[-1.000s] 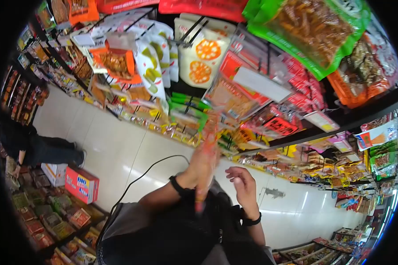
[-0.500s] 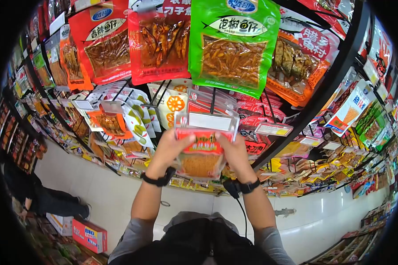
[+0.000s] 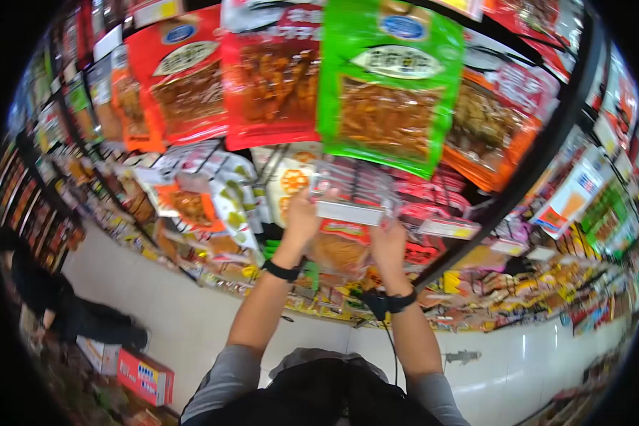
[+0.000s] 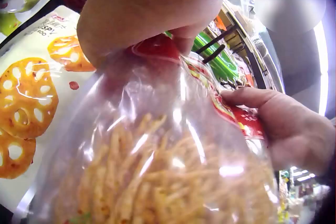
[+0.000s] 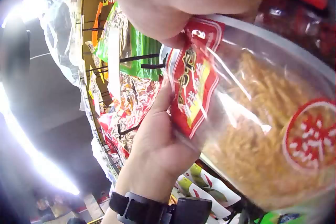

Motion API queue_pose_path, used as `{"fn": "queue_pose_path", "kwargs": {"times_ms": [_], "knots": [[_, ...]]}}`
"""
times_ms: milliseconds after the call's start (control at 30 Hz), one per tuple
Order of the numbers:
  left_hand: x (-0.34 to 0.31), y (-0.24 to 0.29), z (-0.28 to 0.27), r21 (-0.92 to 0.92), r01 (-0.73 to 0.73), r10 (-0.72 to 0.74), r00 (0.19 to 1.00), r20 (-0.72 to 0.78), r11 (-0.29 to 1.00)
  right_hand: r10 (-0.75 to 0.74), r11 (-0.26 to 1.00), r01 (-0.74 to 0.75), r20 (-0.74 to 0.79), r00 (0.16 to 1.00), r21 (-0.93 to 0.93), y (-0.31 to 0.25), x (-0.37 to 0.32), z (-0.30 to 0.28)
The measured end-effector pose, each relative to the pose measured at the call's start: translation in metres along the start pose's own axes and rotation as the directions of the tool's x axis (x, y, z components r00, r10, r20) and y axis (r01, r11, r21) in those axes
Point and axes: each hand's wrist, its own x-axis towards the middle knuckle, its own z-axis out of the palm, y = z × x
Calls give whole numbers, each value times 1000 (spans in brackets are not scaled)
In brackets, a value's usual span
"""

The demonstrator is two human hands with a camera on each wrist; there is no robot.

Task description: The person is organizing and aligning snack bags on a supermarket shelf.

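Note:
Both hands grip a clear snack bag (image 3: pixel 337 252) with a red header and shredded orange-brown food inside. At its left upper edge is my left hand (image 3: pixel 302 219); my right hand (image 3: pixel 388 245) holds the right upper edge. A white price tag (image 3: pixel 349 212) overlaps the bag's top in the head view. In the left wrist view the bag (image 4: pixel 173 166) bulges toward the camera beside a white lotus-slice pack (image 4: pixel 23 98). The right wrist view shows the red header (image 5: pixel 197 71) pinched between the two hands, close to black rack hooks (image 5: pixel 140 60).
Above the hands hang a green fish-snack bag (image 3: pixel 390 92) and red bags (image 3: pixel 273 85). A dark slanted rack bar (image 3: pixel 508 170) stands to the right. At lower left are another person (image 3: pixel 64 305) and a red carton (image 3: pixel 144 376) by the pale floor (image 3: pixel 213 312).
One second ago the hands were apart and low, one blurred around a packet. Half a second ago both held the bag before the price tag; now it is in farther, its top behind the tag.

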Motion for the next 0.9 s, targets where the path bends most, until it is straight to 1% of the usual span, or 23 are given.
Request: {"fn": "queue_pose_path", "kwargs": {"times_ms": [33,67,100,133,167,200,233,267,300,333,367,400,467,500,567,600,633,667,700,767,800,833,900], "knots": [[-1,-10,3,-58,-54,55,998,4,997,-30,997,34,46,998,-71,-1,-8,-11],[4,-55,15,-299,-166,181,983,25,940,117,938,-80,91,989,-337,13,-4,-16],[-1,-55,15,-140,-267,273,962,24,954,-153,967,169,99,983,-192,92,-3,-14],[5,-71,20,101,-448,448,894,15,889,115,985,-95,145,983,-142,68,-5,-17],[3,-49,10,16,-418,418,908,9,908,55,997,-53,41,998,-58,76,-1,-8],[5,-54,26,-123,-221,211,973,-94,967,-29,986,39,62,998,-165,89,6,-12],[-1,-38,29,-113,-309,277,931,-237,944,148,928,-112,74,986,-355,15,-8,-7],[2,-36,25,-25,-300,287,931,-225,954,244,950,-206,146,959,-232,1,-17,2],[4,-36,30,19,-199,199,955,-218,980,341,939,-322,203,918,-122,10,-23,-5],[3,-30,25,-24,-133,124,964,-234,991,227,970,-198,226,947,-145,46,-25,-8],[4,-29,26,-37,-107,93,957,-276,994,117,983,-80,235,965,-165,79,-24,-7],[4,-28,25,6,-80,79,963,-257,997,107,984,-66,258,960,-163,82,-30,-2],[0,-24,22,51,-50,62,967,-248,997,178,976,-161,108,978,-148,80,-52,2],[-3,-22,20,24,-63,67,965,-254,998,177,977,-159,121,977,-145,83,-54,2],[-17,-23,17,1,-76,73,961,-265,997,134,991,-128,146,980,-49,91,-61,-6],[-26,-26,15,15,-133,131,943,-307,991,131,991,-126,149,980,-45,93,-63,-10],[-36,-26,11,31,-187,186,919,-347,982,127,988,-105,211,969,-114,90,-69,-16],[-50,-22,4,-46,-120,102,951,-293,992,127,980,-79,272,954,-182,86,-75,-25],[-61,-22,1,-43,-119,102,951,-293,992,132,968,-50,329,935,-246,81,-81,-32],[-83,-31,5,31,-141,143,916,-376,989,160,928,14,431,888,-373,73,-96,-44],[-92,-34,7,24,-164,161,916,-368,986,165,926,9,427,889,-377,71,-101,-48],[-102,-37,11,21,-163,160,919,-362,986,67,939,78,397,915,-336,69,-106,-49],[-120,-40,17,-3,-112,110,983,-150,994,-132,940,221,323,937,-258,61,-116,-47]]}}
